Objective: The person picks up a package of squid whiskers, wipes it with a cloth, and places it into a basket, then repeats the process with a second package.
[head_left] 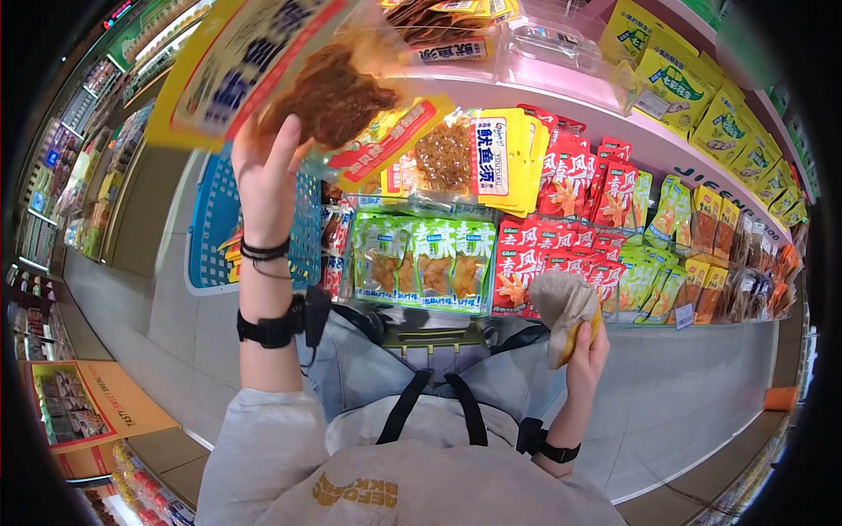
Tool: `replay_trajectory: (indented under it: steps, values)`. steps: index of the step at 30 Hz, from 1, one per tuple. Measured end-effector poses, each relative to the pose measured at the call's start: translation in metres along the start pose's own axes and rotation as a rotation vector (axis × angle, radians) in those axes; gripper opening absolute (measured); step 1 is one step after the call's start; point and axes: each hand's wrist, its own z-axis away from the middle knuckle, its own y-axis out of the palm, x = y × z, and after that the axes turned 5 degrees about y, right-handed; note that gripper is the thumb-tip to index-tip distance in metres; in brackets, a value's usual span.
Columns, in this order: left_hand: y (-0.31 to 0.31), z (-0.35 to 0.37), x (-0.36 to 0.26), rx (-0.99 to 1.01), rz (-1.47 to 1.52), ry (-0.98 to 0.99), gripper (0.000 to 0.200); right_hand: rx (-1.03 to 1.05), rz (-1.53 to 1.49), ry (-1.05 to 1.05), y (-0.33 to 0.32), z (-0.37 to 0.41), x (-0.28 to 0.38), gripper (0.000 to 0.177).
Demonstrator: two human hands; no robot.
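My left hand (pixel 266 180) is raised at the upper left, closed on a snack bag (pixel 338 101). This bag is yellow with a clear window showing brown dried food, and it hangs tilted over the shelf. To the right, my right hand (pixel 588 358) grips a crumpled grey cloth (pixel 561 307) with a yellowish edge, just in front of the red packets (pixel 517 272). Below the raised bag lie yellow-and-white squid snack bags (pixel 491 158). Green packets (pixel 421 259) stand in the row nearest my body.
A blue plastic basket (pixel 206 232) with yellow packets inside stands left of the shelf. Clear plastic bins (pixel 553 53) and yellow-green bags (pixel 671 74) fill the upper tier. More packets (pixel 702 285) line the right side. A cardboard display (pixel 132 408) is at the lower left.
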Motion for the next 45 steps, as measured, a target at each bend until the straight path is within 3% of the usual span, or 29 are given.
replay_trajectory:
  steps: [1, 2, 4, 6, 8, 10, 11, 13, 14, 15, 17, 19, 23, 25, 27, 29, 30, 32, 33, 36, 38, 39, 45]
  values:
    - [0.009, 0.016, -0.004, 0.042, 0.224, -0.018, 0.042, 0.0, 0.003, 0.001, 0.003, 0.001, -0.002, 0.031]
    - [0.003, 0.041, 0.004, -0.012, 0.298, -0.198, 0.043, 0.008, -0.057, -0.042, 0.006, 0.001, -0.007, 0.033]
    - [0.014, 0.084, 0.014, -0.081, 0.534, -0.36, 0.046, 0.015, -0.101, -0.089, 0.014, 0.003, -0.012, 0.036]
    - [0.022, 0.112, 0.023, -0.05, 0.671, -0.494, 0.048, -0.173, -0.335, -0.153, 0.033, 0.013, -0.008, 0.043]
    - [0.031, 0.132, 0.029, -0.044, 0.848, -0.611, 0.051, 0.08, -0.511, -0.158, 0.04, 0.029, 0.013, 0.037]
    - [0.043, 0.15, 0.031, -0.042, 0.895, -0.708, 0.051, 0.169, 0.126, -0.357, 0.066, 0.025, 0.051, 0.04]
    - [0.05, 0.159, 0.031, -0.073, 0.939, -0.776, 0.052, 0.213, 0.288, -0.64, 0.075, 0.023, 0.05, 0.045]
    - [0.053, 0.177, 0.027, -0.05, 0.794, -0.942, 0.052, 0.244, 0.374, -0.695, 0.102, 0.025, 0.043, 0.049]
    - [0.051, 0.199, 0.028, 0.075, 0.74, -0.764, 0.051, 0.282, 0.516, -0.666, 0.113, 0.024, 0.044, 0.051]
    - [0.05, 0.199, 0.027, 0.08, 0.744, -0.766, 0.051, 0.321, 0.656, -0.636, 0.118, 0.023, 0.043, 0.053]
    - [0.051, 0.193, 0.023, -0.059, 0.86, -0.912, 0.05, 0.287, 0.699, -0.652, 0.119, 0.019, 0.035, 0.053]
    - [0.053, 0.185, 0.015, -0.099, 0.872, -0.92, 0.051, 0.261, 0.741, -0.654, 0.117, 0.015, 0.03, 0.054]
    - [0.043, 0.177, 0.01, 0.024, 1.04, -0.95, 0.054, -0.049, 0.393, -0.546, 0.097, -0.022, 0.01, 0.035]
    - [0.036, 0.174, 0.004, 0.055, 1.116, -0.965, 0.053, -0.051, 0.01, -0.064, 0.066, -0.036, -0.021, 0.032]
    - [0.034, 0.173, 0.0, 0.024, 1.083, -0.958, 0.054, -0.33, 0.03, -0.141, 0.037, -0.037, -0.031, 0.035]
    - [0.033, 0.175, 0.002, -0.029, 0.924, -0.84, 0.056, -0.492, -0.236, -0.227, 0.031, -0.022, -0.005, 0.037]
    - [0.031, 0.176, 0.004, -0.033, 0.938, -0.828, 0.057, -0.485, -0.232, -0.222, 0.028, -0.013, 0.002, 0.037]
    - [0.031, 0.182, 0.012, -0.026, 0.915, -0.845, 0.057, -0.171, -0.421, -0.404, 0.022, 0.003, 0.013, 0.043]
    - [0.033, 0.184, 0.016, -0.011, 0.897, -0.859, 0.056, -0.178, -0.418, -0.401, 0.025, 0.006, 0.023, 0.043]
    - [0.048, 0.19, 0.017, 0.059, 0.912, -0.875, 0.056, 0.102, 0.447, -0.76, 0.06, 0.014, 0.051, 0.059]
    - [0.049, 0.204, 0.011, 0.097, 0.752, -0.966, 0.052, 0.351, 0.534, -0.748, 0.096, 0.027, 0.049, 0.051]
    - [0.049, 0.209, 0.009, 0.103, 0.75, -0.967, 0.052, 0.425, 0.707, -0.595, 0.114, 0.036, 0.057, 0.051]
    - [0.052, 0.206, 0.004, 0.088, 0.707, -1.016, 0.051, 0.231, 0.483, -0.58, 0.123, 0.033, 0.028, 0.053]
